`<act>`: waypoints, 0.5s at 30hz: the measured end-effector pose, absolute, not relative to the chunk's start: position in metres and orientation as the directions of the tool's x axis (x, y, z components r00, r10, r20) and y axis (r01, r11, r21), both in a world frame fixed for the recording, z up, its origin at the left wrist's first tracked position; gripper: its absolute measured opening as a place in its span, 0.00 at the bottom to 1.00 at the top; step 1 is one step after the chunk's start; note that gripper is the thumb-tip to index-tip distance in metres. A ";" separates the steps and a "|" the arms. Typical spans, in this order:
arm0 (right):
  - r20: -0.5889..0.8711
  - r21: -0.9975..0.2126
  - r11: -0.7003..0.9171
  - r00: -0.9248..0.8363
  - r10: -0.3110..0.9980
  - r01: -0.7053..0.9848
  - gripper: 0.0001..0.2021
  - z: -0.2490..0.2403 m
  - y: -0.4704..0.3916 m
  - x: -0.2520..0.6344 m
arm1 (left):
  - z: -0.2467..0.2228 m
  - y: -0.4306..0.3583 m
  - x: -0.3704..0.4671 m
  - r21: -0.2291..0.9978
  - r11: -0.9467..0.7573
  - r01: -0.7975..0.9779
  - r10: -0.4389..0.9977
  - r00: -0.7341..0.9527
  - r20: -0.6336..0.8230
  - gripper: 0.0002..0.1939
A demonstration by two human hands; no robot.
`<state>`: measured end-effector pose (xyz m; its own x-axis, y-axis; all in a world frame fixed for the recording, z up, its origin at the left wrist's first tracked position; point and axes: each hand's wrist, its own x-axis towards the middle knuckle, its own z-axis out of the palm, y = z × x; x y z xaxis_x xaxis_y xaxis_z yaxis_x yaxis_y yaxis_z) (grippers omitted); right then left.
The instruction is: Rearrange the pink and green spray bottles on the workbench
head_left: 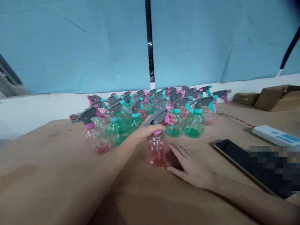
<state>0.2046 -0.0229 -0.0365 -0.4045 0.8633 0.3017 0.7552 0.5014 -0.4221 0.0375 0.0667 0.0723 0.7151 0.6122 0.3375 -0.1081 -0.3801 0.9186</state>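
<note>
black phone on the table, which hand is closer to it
Right: the right hand is between the held spray bottle and the phone; the left hand is farther away, gripping that bottle's top.

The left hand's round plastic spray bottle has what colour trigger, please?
Its plastic trigger is pink, showing best in the head view.
</note>
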 end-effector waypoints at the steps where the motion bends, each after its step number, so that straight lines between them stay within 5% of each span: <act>1: 0.303 -0.423 0.504 -0.406 0.862 0.753 0.32 -0.037 -0.023 0.205 | 0.070 0.066 0.037 0.927 -0.357 -0.118 0.641 0.691 0.335 0.26; 15: 0.282 -0.402 0.475 -0.387 0.878 0.783 0.29 -0.040 -0.024 0.207 | 0.073 0.056 0.034 0.937 -0.326 -0.125 0.765 0.547 0.339 0.19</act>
<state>0.2072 -0.0243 -0.0398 -0.3872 0.8776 0.2824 0.7829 0.4748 -0.4020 0.0340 0.0561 0.0729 0.5473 0.7652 0.3390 -0.1245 -0.3261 0.9371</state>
